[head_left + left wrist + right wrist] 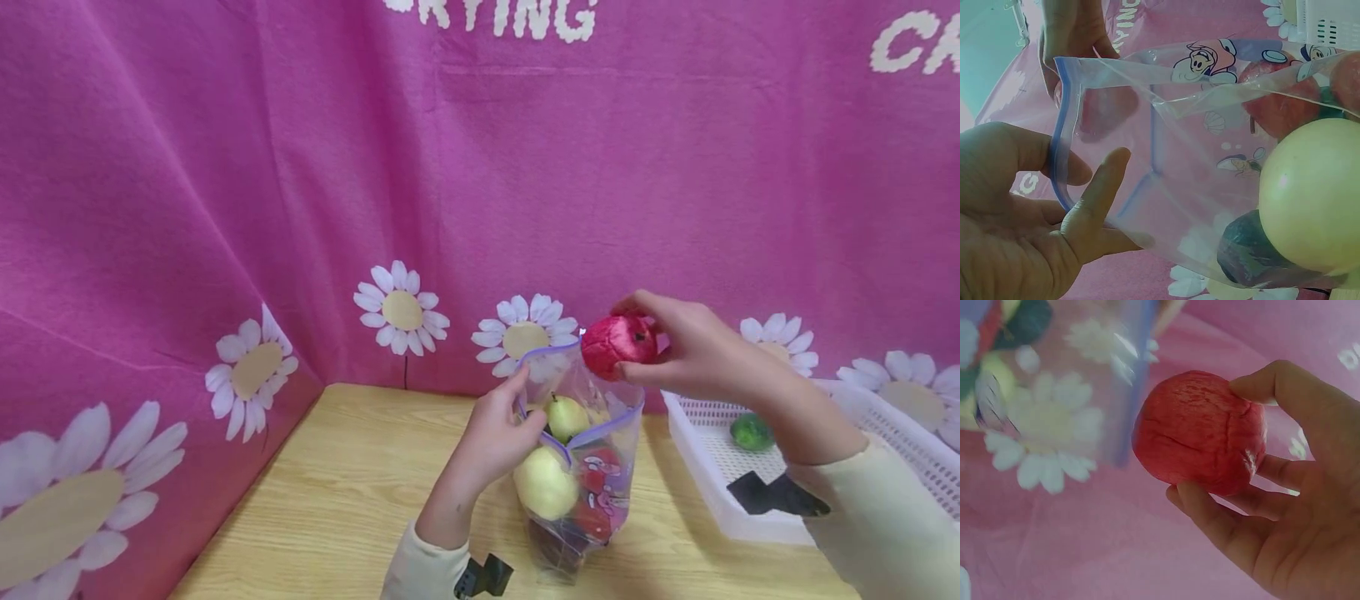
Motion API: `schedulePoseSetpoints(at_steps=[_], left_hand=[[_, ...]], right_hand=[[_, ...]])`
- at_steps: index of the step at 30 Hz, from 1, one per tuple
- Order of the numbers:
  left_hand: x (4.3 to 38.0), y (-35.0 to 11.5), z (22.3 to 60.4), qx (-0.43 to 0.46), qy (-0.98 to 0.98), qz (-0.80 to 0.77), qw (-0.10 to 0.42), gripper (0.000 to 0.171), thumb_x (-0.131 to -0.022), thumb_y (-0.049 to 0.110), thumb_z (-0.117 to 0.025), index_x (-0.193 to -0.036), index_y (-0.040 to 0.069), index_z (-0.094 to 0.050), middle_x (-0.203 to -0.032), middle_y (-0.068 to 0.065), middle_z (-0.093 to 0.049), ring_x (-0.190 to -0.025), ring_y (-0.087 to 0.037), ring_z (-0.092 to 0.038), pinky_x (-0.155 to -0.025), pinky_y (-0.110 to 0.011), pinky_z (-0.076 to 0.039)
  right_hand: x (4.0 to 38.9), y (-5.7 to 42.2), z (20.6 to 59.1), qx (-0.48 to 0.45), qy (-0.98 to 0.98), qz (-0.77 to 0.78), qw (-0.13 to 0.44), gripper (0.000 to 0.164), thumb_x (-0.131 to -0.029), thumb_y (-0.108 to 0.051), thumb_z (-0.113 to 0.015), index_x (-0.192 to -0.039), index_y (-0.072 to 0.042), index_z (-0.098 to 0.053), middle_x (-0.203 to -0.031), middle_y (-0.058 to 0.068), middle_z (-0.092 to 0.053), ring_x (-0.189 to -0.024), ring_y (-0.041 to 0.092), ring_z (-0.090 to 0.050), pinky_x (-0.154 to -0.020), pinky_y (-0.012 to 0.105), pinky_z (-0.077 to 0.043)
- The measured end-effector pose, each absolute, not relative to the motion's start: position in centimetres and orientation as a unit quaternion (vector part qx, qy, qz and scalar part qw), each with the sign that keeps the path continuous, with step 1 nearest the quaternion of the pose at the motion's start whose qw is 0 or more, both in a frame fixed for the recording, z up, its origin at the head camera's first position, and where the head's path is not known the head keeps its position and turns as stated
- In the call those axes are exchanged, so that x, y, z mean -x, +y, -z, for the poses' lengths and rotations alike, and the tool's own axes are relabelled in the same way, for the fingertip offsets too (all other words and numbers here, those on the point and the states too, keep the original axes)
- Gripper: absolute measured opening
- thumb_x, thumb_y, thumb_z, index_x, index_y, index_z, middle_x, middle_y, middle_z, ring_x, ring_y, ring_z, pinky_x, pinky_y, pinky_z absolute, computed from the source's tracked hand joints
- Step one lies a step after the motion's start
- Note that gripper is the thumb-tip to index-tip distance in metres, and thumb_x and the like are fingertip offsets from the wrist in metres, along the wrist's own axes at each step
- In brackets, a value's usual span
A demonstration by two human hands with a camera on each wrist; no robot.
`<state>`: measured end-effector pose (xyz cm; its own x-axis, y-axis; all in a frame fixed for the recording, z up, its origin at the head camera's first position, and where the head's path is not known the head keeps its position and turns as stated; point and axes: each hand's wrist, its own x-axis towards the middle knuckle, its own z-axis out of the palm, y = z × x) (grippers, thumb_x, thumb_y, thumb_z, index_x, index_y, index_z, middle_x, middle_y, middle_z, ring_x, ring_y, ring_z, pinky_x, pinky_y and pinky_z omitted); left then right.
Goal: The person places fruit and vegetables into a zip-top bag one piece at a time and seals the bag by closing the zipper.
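Note:
A clear zip bag (632, 421) with a purple-blue zip edge and cartoon prints stands on the table, its mouth open upward. My left hand (491, 429) holds the bag's rim on the left side, thumb and fingers on either side of the plastic. Over the mouth's right side, my right hand (686, 346) grips a wrinkled red round fruit (611, 348) between thumb and fingers. Inside the bag are a yellow-green pear (566, 419), a pale yellow round fruit (546, 483), red fruits (1282, 103) and a dark piece (1247, 247) of unclear kind.
A white perforated basket (723, 510) stands on the right, partly behind my right forearm, with a green item (752, 432) in it. The wooden table (360, 500) ends at a pink cloth (525, 183) with daisies, behind and at the left.

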<state>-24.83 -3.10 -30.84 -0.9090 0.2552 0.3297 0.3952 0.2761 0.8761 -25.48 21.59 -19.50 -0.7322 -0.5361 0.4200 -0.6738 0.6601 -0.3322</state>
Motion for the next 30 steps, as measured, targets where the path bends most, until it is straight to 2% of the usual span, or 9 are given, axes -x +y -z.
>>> schedulePoseSetpoints(at_steps=[3, 8, 10, 12, 13, 16, 20, 26, 30], left_hand=[[24.8, -3.2, 30.9, 0.203, -0.789, 0.577, 0.049, 0.069, -0.092, 0.008, -0.057, -0.156, -0.001, -0.034, -0.153, -0.016, -0.045, -0.052, -0.008, -0.025, -0.050, -0.020, -0.032], [25.0, -3.3, 31.1, 0.206, -0.786, 0.581, 0.055, 0.069, -0.092, 0.007, -0.057, -0.156, -0.003, -0.033, -0.154, -0.016, -0.044, -0.050, -0.007, -0.023, -0.050, -0.021, -0.032], [25.1, -3.3, 31.1, 0.207, -0.785, 0.580, 0.064, 0.069, -0.091, 0.007, -0.057, -0.155, -0.004, -0.034, -0.156, -0.017, -0.042, -0.059, -0.010, -0.040, -0.060, -0.024, -0.041], [25.2, -3.3, 31.1, 0.208, -0.785, 0.579, 0.071, 0.068, -0.091, 0.006, -0.057, -0.154, -0.005, -0.035, -0.156, -0.018, -0.042, -0.087, -0.016, -0.060, -0.080, -0.029, -0.051], [25.2, -3.3, 31.1, 0.208, -0.785, 0.580, 0.073, 0.068, -0.091, 0.006, -0.056, -0.154, -0.005, -0.035, -0.157, -0.018, -0.041, -0.107, -0.019, -0.060, -0.092, -0.032, -0.051], [25.3, -3.4, 31.0, 0.207, -0.783, 0.582, 0.075, 0.067, -0.091, 0.005, -0.056, -0.154, -0.006, -0.035, -0.159, -0.018, -0.038, -0.138, -0.020, -0.041, -0.111, -0.040, -0.040], [25.3, -3.3, 30.9, 0.201, -0.788, 0.578, 0.072, 0.068, -0.091, 0.006, -0.057, -0.154, -0.004, -0.035, -0.157, -0.016, -0.041, -0.105, -0.017, -0.057, -0.096, -0.036, -0.049], [25.2, -3.3, 30.8, 0.197, -0.789, 0.578, 0.063, 0.068, -0.092, 0.007, -0.058, -0.155, -0.003, -0.035, -0.157, -0.018, -0.040, -0.064, -0.013, -0.035, -0.076, -0.030, -0.047], [25.1, -3.4, 30.8, 0.194, -0.789, 0.580, 0.060, 0.067, -0.093, 0.007, -0.058, -0.155, -0.002, -0.035, -0.152, -0.018, -0.047, -0.055, -0.010, -0.039, -0.061, -0.024, -0.046]], right_hand=[[25.6, 20.6, 20.9, -0.353, -0.897, -0.233, 0.131, 0.050, -0.078, -0.008, -0.084, -0.122, -0.005, -0.060, -0.104, 0.009, -0.070, -0.091, 0.021, -0.068, -0.068, 0.026, -0.060], [26.1, 20.1, 22.4, -0.372, -0.893, -0.205, 0.145, 0.051, -0.076, -0.012, -0.087, -0.120, -0.003, -0.061, -0.103, 0.007, -0.071, -0.090, 0.019, -0.068, -0.071, 0.030, -0.059], [26.2, 20.1, 22.6, -0.373, -0.894, -0.199, 0.150, 0.052, -0.076, -0.012, -0.087, -0.120, -0.004, -0.062, -0.103, 0.007, -0.071, -0.091, 0.020, -0.068, -0.073, 0.032, -0.060], [26.3, 20.1, 22.7, -0.371, -0.896, -0.195, 0.151, 0.053, -0.076, -0.013, -0.088, -0.121, -0.003, -0.062, -0.104, 0.007, -0.071, -0.093, 0.021, -0.068, -0.075, 0.034, -0.060], [26.3, 20.0, 22.8, -0.370, -0.896, -0.193, 0.150, 0.054, -0.076, -0.012, -0.087, -0.122, -0.003, -0.062, -0.106, 0.008, -0.071, -0.094, 0.022, -0.068, -0.076, 0.036, -0.060], [26.4, 20.0, 22.9, -0.366, -0.899, -0.190, 0.149, 0.056, -0.075, -0.011, -0.087, -0.124, -0.002, -0.061, -0.109, 0.011, -0.070, -0.097, 0.025, -0.068, -0.079, 0.040, -0.060], [26.4, 20.0, 23.1, -0.361, -0.900, -0.192, 0.153, 0.052, -0.076, -0.008, -0.086, -0.122, 0.000, -0.062, -0.112, 0.014, -0.070, -0.099, 0.031, -0.067, -0.084, 0.048, -0.058], [26.4, 20.1, 23.4, -0.349, -0.905, -0.185, 0.158, 0.041, -0.079, -0.006, -0.083, -0.116, 0.001, -0.067, -0.114, 0.016, -0.070, -0.102, 0.035, -0.066, -0.089, 0.053, -0.055], [26.3, 20.2, 23.7, -0.334, -0.913, -0.167, 0.163, 0.032, -0.081, -0.007, -0.080, -0.111, -0.001, -0.071, -0.119, 0.019, -0.066, -0.105, 0.037, -0.064, -0.091, 0.055, -0.053]])
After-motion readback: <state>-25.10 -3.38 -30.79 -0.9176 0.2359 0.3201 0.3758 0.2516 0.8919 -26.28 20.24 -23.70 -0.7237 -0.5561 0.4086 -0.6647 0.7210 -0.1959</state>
